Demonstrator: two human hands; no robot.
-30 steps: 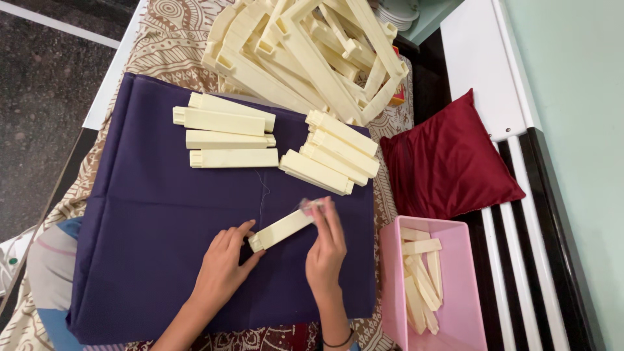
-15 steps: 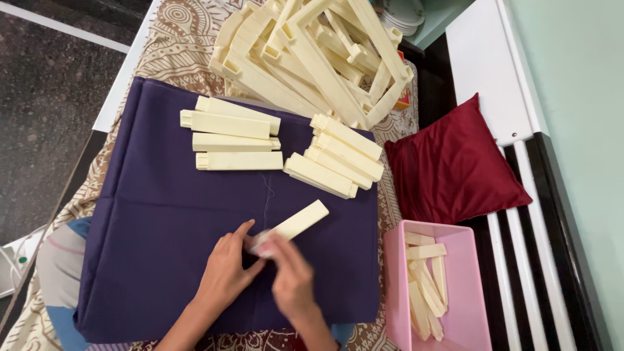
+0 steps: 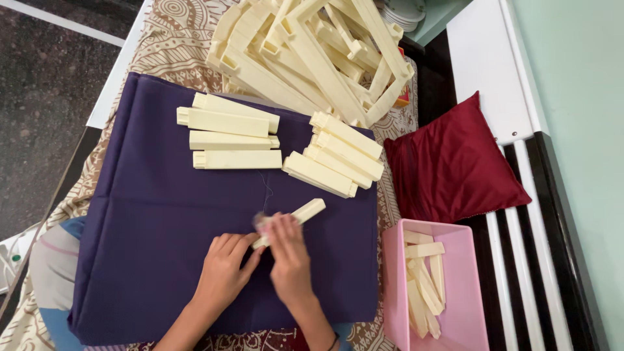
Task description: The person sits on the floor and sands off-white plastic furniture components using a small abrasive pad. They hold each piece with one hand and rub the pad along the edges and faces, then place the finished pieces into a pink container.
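Hands on a cream plastic bar over purple cloth

Hands meet at the near end of one cream plastic bar (image 3: pixel 296 218), a straight, smooth, square-edged piece that slants up and away to the right from the fingers. The left hand (image 3: pixel 224 273) lies low on the purple cloth (image 3: pixel 149 221), fingers curled together against the bar's lower end. The right hand (image 3: pixel 289 260) closes over the same end from the other side, fingers pinched on it; a blur at the fingertips hides the exact grip. Only the far end of the bar shows clear, lying on or just above the cloth, which of the two cannot be told.

Beyond the hands, on the same matte, lightly creased cloth, lie two groups of like bars: a left stack (image 3: pixel 231 133) of four laid roughly level, each with a small stepped tab at one end, and a right stack (image 3: pixel 338 156) of four set on a slant. Farther off sits a heap of cream rectangular frames (image 3: pixel 312 52), tangled, on a brown patterned fabric (image 3: pixel 175 32).

Right of the right hand stands a pink plastic bin (image 3: pixel 465 305), glossy and rectangular, holding short cream strips (image 3: pixel 422 283). Past it rests a dark red cushion (image 3: pixel 455 162), soft and square.
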